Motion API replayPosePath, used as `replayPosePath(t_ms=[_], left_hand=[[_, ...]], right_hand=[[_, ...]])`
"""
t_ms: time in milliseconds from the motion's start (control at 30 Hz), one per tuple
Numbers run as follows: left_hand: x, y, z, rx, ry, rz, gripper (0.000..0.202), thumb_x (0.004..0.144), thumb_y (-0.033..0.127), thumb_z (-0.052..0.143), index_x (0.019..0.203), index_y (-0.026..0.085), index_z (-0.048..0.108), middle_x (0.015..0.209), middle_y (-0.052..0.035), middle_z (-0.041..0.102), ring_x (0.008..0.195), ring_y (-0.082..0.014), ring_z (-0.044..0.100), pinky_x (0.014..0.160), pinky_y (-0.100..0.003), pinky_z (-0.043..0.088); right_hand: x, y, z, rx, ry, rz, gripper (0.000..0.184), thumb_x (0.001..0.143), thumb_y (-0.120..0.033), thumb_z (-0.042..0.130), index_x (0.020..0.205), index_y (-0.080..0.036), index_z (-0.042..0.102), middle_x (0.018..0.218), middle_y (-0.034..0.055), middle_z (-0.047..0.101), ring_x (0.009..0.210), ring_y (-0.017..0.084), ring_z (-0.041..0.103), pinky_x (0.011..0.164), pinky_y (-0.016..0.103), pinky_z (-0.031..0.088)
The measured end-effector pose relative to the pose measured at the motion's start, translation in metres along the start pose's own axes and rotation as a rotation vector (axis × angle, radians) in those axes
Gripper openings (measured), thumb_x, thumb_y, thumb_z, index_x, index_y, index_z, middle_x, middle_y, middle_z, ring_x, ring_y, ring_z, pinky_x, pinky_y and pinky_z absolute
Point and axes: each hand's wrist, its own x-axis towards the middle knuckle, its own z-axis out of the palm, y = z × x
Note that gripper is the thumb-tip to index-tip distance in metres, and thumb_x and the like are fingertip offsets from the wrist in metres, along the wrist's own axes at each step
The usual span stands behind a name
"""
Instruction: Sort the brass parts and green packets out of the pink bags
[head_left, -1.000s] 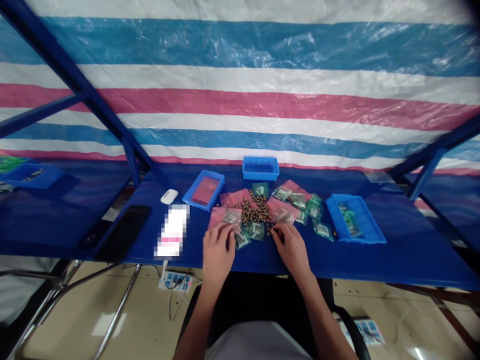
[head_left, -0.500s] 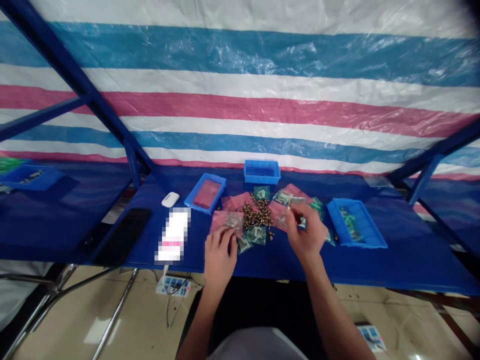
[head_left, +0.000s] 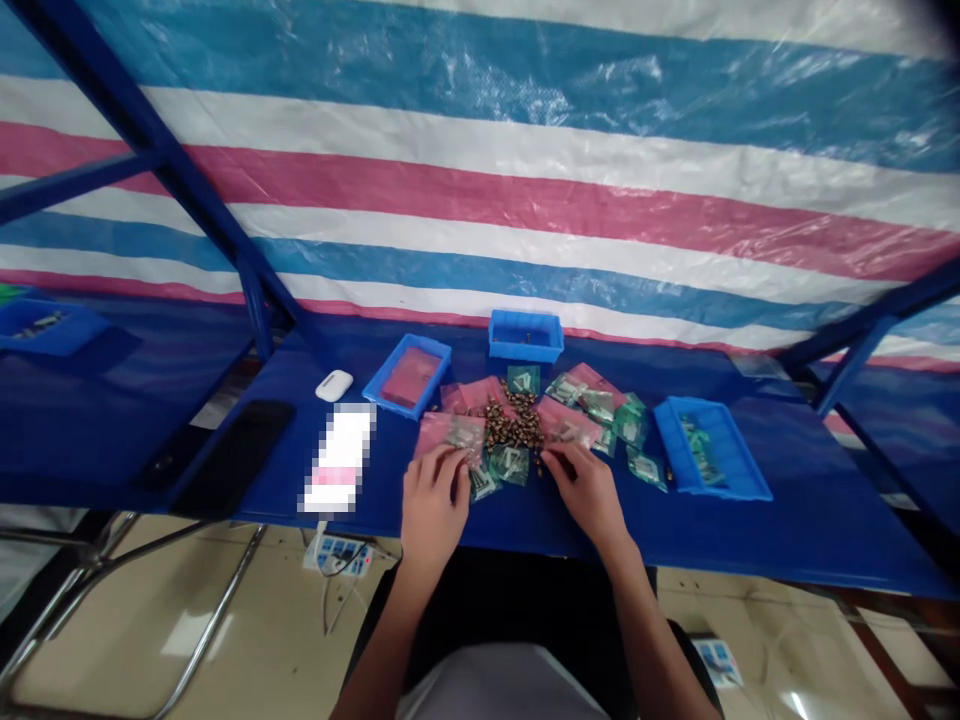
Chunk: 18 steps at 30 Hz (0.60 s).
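My left hand rests near the front edge of the blue table, fingers curled on a pink plastic bag. My right hand lies to the right of it, fingertips pinched at the edge of a heap of small brass parts. What the right fingers hold is too small to make out. Small green bags lie between my two hands. More pink and green bags are spread behind the right hand.
A blue tray with green bags stands at the right, another blue tray holds a pink bag, and a small blue bin sits at the back. A white case, a dark phone and a blurred white card lie at the left.
My right hand had lifted toward the bags at the right half a second ago; it is now back down at the brass heap. The left hand stayed on the pink bag.
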Motion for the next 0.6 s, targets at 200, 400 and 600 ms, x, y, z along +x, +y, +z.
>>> replayPosePath(t_ms=[200, 400, 600], left_hand=[[0.001, 0.000, 0.000, 0.009, -0.007, 0.004, 0.026, 0.094, 0.022, 0.055, 0.117, 0.025, 0.067, 0.119, -0.0081, 0.064, 0.107, -0.0255, 0.057, 0.097, -0.043, 0.045], [0.000, 0.000, 0.000, 0.019, -0.008, 0.004, 0.026, 0.093, 0.022, 0.057, 0.117, 0.026, 0.066, 0.119, -0.0072, 0.064, 0.107, -0.0256, 0.056, 0.098, -0.042, 0.045], [-0.001, -0.001, 0.001, 0.012, -0.001, 0.009, 0.024, 0.093, 0.021, 0.056, 0.115, 0.025, 0.066, 0.118, -0.0072, 0.064, 0.106, -0.0254, 0.056, 0.097, -0.042, 0.045]], right_hand=[[-0.022, -0.005, 0.009, -0.110, -0.008, -0.043, 0.022, 0.096, -0.042, 0.055, 0.103, -0.023, 0.064, 0.099, 0.0084, 0.066, 0.093, 0.025, 0.063, 0.084, 0.039, 0.051], [-0.010, -0.006, 0.006, -0.085, 0.014, -0.040, 0.022, 0.100, -0.036, 0.049, 0.096, -0.021, 0.064, 0.093, 0.0070, 0.068, 0.088, 0.022, 0.066, 0.079, 0.034, 0.052], [-0.038, -0.040, -0.064, -0.101, 0.453, -0.118, 0.020, 0.094, -0.038, 0.058, 0.110, -0.029, 0.065, 0.088, 0.0062, 0.070, 0.077, 0.023, 0.067, 0.071, 0.037, 0.052]])
